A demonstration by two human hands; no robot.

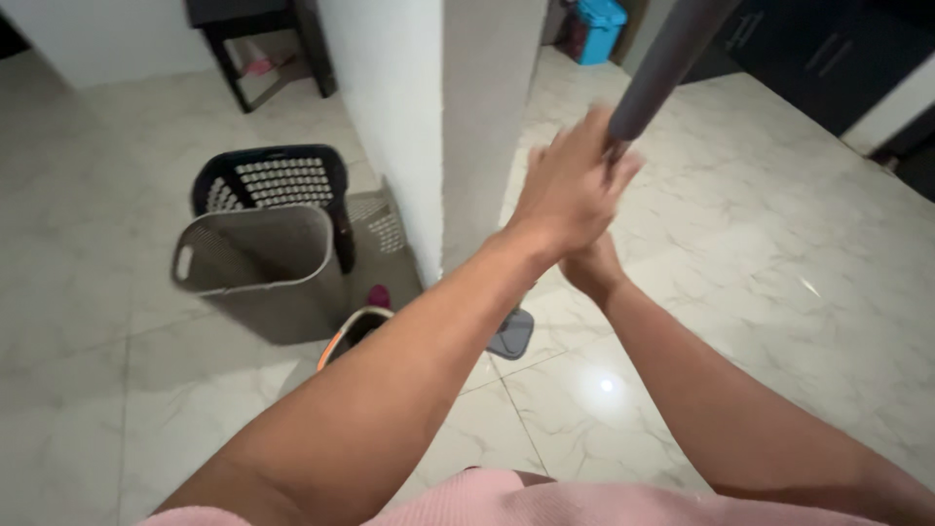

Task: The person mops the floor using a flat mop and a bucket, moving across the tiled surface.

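Beside white pillar (443, 127) — both hands grip mop handle (672, 58): left hand (570, 190), right hand (592, 268).

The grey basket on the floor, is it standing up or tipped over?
Standing up, leaning a little. The grey basket rests on the tiled floor with its open top facing up, in front of the black basket.

We are in a home: glossy marble-look floor tiles (740, 244), two laundry baskets (268, 239) beside a white wall (390, 107), a small dark table (258, 39), dark cabinets (828, 58) and a blue bin (596, 27).
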